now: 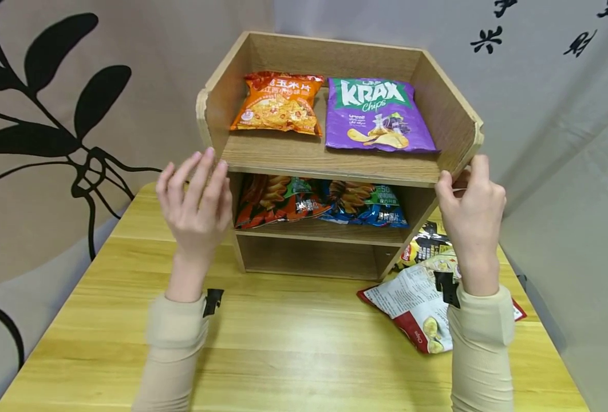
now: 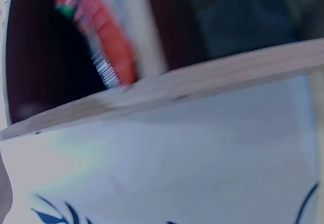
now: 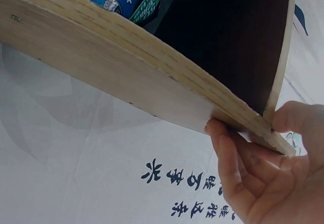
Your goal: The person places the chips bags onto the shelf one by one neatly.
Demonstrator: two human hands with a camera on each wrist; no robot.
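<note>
A three-tier wooden shelf (image 1: pixel 335 165) stands on the table. At its right front edge my right hand (image 1: pixel 475 203) grips the side panel; the right wrist view shows the thumb in front and the curled fingers against the panel's outer face. My left hand (image 1: pixel 194 200) is raised beside the left side panel, fingers spread and holding nothing. On the top tier lie an orange snack bag (image 1: pixel 282 106) and a purple chip bag (image 1: pixel 378 117). The middle tier holds a red snack bag (image 1: pixel 278 200) and a blue snack bag (image 1: pixel 363 206). Nothing shows on the bottom tier.
Right of the shelf, a white and red chip bag (image 1: pixel 417 303) lies on the wooden table (image 1: pixel 304 349), partly behind my right wrist. Beyond it is a yellow and black bag (image 1: pixel 429 243). Light curtains (image 1: pixel 556 171) hang behind the table and along its sides.
</note>
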